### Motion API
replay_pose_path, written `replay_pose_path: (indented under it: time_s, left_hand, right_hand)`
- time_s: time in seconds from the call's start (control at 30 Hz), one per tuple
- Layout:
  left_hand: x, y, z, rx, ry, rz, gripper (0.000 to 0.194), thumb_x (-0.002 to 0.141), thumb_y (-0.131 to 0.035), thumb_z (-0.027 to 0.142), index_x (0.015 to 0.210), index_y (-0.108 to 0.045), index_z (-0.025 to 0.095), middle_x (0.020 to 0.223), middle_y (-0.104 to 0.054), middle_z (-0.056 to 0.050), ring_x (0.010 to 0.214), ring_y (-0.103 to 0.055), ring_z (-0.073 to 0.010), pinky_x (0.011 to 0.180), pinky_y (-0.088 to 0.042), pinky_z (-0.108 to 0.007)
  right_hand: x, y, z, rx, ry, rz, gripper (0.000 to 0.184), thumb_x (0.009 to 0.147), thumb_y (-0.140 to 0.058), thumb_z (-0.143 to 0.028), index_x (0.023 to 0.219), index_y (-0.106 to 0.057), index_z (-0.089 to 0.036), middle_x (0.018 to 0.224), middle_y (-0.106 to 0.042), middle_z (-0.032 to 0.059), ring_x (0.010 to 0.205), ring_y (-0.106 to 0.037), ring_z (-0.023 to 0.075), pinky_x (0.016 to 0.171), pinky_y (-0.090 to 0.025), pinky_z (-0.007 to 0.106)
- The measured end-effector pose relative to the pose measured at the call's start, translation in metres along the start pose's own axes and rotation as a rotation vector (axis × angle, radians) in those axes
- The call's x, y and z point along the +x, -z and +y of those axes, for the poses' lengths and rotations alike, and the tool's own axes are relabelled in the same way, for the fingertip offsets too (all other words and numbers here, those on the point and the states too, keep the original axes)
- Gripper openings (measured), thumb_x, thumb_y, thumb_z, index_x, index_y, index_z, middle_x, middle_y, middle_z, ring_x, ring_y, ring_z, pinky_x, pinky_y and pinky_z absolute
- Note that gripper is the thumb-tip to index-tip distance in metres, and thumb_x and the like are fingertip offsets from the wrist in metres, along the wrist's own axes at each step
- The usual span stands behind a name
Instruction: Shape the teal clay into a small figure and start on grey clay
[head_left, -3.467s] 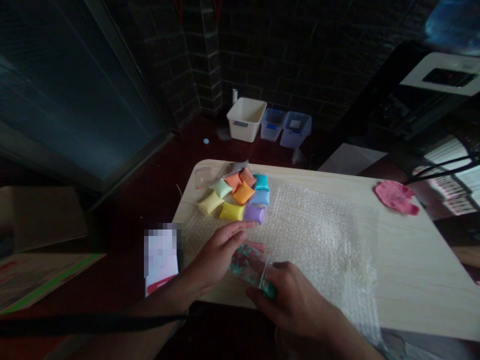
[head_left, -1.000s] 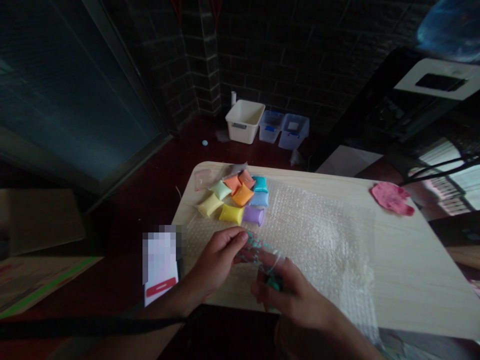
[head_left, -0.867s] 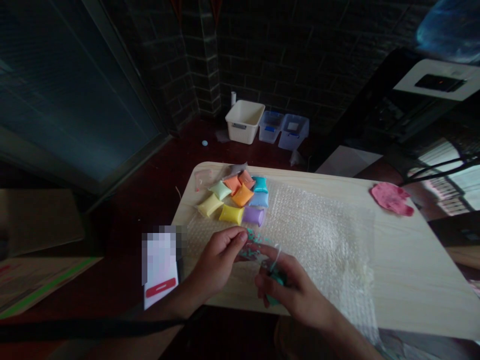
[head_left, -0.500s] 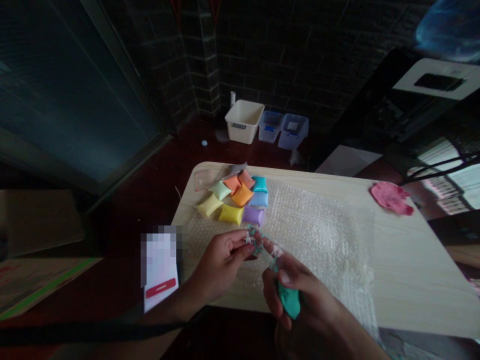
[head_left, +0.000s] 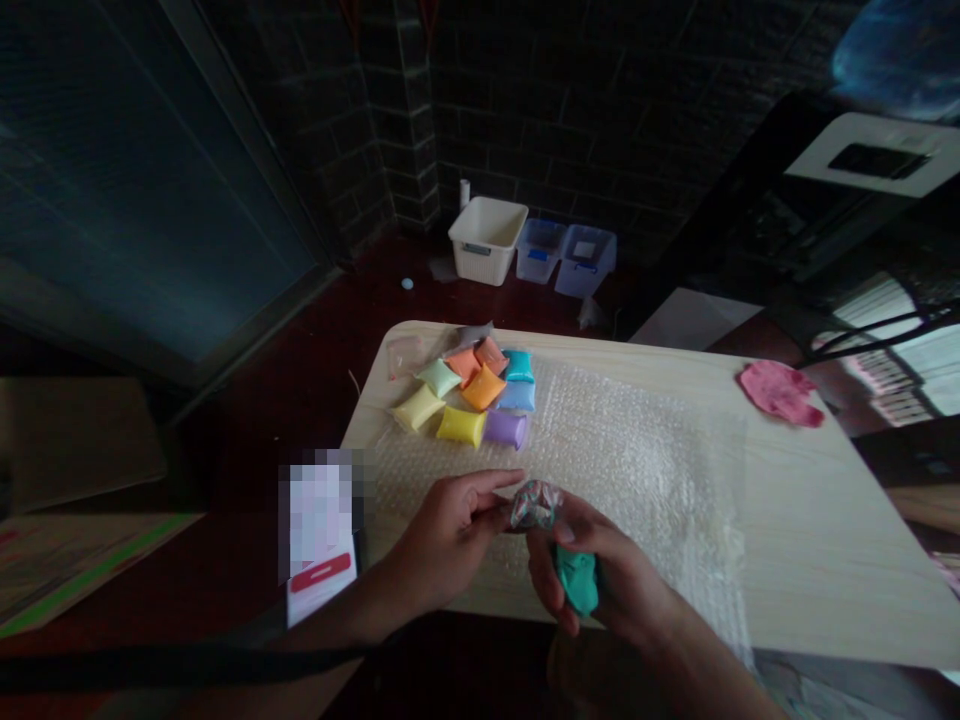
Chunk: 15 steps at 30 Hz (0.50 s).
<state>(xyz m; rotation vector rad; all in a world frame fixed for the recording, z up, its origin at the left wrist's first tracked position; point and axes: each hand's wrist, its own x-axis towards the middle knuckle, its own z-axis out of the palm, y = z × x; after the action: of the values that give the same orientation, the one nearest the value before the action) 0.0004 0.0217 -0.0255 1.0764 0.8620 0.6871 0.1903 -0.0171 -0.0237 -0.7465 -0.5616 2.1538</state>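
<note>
Both hands meet above the near edge of the pale wooden table [head_left: 795, 530], left of its middle. The left hand [head_left: 450, 525] pinches the left end of a crumpled clear bag [head_left: 535, 503] between thumb and bent fingers, its forefinger stretched out to the right above it. Green smears show on the bag, which bridges the gap between the hands; its right end meets the fingers of the right hand [head_left: 619, 565]. That hand is curled around a soft green lump [head_left: 577, 582], clamped between thumb and fingers, with the lump's near end poking out.

Under and beyond the hands lies a sheet of bubble wrap [head_left: 637, 450], spreading to the right. On the far left of the table sits a cluster of small filled packets: a purple packet [head_left: 505, 429] and a yellow packet [head_left: 461, 426] nearest the hands, an orange packet [head_left: 483, 387] behind them, and a teal packet [head_left: 517, 365] at the right. A flat clear wrapper [head_left: 405, 357] lies near the far left corner, and a flattened pink piece [head_left: 778, 392] at the far right. Beyond the table, a white tub [head_left: 487, 245] stands on the dark red floor.
</note>
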Motion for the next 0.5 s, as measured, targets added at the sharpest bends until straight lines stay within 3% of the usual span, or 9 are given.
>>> replay_pose_path:
  time_s: [0.13,0.33,0.5]
  left_hand:
    - [0.000,0.000,-0.001,-0.041,0.021,-0.007,0.046,0.091,-0.074,0.039,0.128,-0.071,0.012,0.109,-0.082,-0.015,0.101,-0.078,-0.0299,0.096,-0.059,-0.043]
    - [0.007,0.012,0.005,-0.152,0.055,-0.058,0.028,0.090,-0.075,0.037,0.106,-0.078,0.014,0.101,-0.080,-0.010,0.091,-0.076,-0.0252,0.091,-0.060,-0.039]
    - [0.013,0.026,0.005,-0.242,0.034,0.086,0.018,0.089,-0.075,0.033,0.094,-0.077,0.015,0.096,-0.075,-0.007,0.091,-0.072,-0.0220,0.087,-0.060,-0.036]
  right_hand:
    - [0.000,-0.002,-0.002,-0.076,0.029,0.060,0.037,0.084,-0.074,-0.032,0.115,-0.067,-0.013,0.060,-0.073,0.0026,0.039,-0.060,0.0112,0.036,-0.046,0.016]
    - [-0.004,0.003,-0.013,-0.193,0.017,0.113,0.061,0.088,-0.075,-0.030,0.145,-0.057,-0.018,0.060,-0.073,-0.0009,0.044,-0.060,0.0116,0.041,-0.050,0.018]
    - [-0.003,0.010,-0.014,-0.233,0.089,0.166,0.048,0.087,-0.077,-0.031,0.132,-0.069,-0.017,0.058,-0.070,-0.0007,0.043,-0.058,0.0108,0.041,-0.047,0.019]
